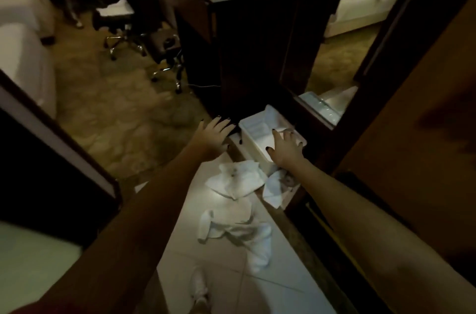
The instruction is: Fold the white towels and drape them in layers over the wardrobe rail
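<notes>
Left hand (212, 137) splayed, grip released; right hand (284, 147) (grip unclear) over blurred bin (260, 131).

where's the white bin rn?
The white bin sits center-right in the head view, on the floor by the dark wardrobe frame, just beyond the crumpled towels; the right hand is over it.

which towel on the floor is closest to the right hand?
The small crumpled towel lying against the white bin, just below the right hand. The bigger towel lies further left, and the long one nearer the camera.
</notes>
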`<control>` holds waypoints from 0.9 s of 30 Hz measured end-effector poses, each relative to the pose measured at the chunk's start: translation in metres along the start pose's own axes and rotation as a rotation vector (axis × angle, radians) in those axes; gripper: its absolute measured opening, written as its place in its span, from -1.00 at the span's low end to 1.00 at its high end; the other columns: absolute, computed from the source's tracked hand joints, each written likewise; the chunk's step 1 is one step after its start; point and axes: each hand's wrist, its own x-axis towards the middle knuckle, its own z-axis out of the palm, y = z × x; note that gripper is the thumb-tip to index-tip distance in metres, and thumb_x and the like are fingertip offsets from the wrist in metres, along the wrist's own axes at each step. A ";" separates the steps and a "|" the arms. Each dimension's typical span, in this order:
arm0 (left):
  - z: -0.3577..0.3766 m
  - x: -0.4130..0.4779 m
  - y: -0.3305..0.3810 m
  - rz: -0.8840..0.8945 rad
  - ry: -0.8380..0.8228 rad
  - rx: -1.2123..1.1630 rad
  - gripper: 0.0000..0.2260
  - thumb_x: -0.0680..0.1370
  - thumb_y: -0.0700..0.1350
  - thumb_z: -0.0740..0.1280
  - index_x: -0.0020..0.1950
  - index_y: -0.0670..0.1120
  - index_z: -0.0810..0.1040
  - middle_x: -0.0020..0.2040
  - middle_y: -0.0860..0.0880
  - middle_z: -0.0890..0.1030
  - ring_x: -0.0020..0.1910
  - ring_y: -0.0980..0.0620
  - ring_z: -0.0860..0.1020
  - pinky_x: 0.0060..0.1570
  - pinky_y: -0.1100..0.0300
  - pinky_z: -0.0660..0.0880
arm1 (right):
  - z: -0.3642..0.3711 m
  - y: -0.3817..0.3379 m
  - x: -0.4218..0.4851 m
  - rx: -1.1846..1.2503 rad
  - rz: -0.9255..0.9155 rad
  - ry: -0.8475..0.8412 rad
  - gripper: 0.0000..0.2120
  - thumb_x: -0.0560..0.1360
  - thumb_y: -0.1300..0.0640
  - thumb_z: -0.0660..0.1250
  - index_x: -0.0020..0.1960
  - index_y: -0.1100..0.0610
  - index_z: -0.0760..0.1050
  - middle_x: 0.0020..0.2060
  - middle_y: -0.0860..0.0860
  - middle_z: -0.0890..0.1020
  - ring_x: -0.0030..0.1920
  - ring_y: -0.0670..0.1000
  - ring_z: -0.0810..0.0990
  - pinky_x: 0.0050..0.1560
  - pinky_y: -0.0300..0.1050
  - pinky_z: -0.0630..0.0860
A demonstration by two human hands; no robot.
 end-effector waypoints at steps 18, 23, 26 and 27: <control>0.209 0.147 -0.159 0.123 -0.349 -0.189 -0.46 0.65 0.06 0.15 0.58 0.02 0.03 0.59 -0.01 0.05 0.56 -0.05 0.00 0.48 -0.19 -0.03 | 0.206 -0.046 0.229 0.223 0.303 -0.230 -0.43 0.57 0.07 0.23 0.53 0.12 0.18 0.45 0.22 0.27 0.45 0.26 0.24 0.43 0.24 0.22; 0.364 0.207 -0.159 0.106 -0.428 -0.207 -0.47 0.66 0.04 0.15 0.58 -0.03 0.07 0.58 -0.07 0.08 0.56 -0.10 0.02 0.49 -0.20 -0.02 | 0.338 0.007 0.305 0.168 0.265 -0.272 -0.45 0.57 0.05 0.24 0.51 0.17 0.24 0.32 0.29 0.41 0.33 0.30 0.35 0.29 0.22 0.37; 0.472 0.234 -0.152 0.071 -0.460 -0.284 -0.50 0.66 0.03 0.14 0.57 -0.06 0.11 0.56 -0.10 0.14 0.55 -0.11 0.03 0.49 -0.19 0.02 | 0.423 0.033 0.348 0.149 0.210 -0.289 -0.45 0.59 0.07 0.26 0.52 0.17 0.21 0.39 0.25 0.36 0.38 0.28 0.31 0.33 0.18 0.34; 0.508 0.240 -0.149 0.054 -0.457 -0.307 -0.50 0.66 0.03 0.14 0.56 -0.07 0.12 0.56 -0.10 0.16 0.55 -0.11 0.04 0.48 -0.17 0.05 | 0.451 0.041 0.362 0.142 0.187 -0.290 -0.45 0.59 0.07 0.26 0.52 0.16 0.21 0.40 0.24 0.36 0.38 0.27 0.32 0.34 0.15 0.33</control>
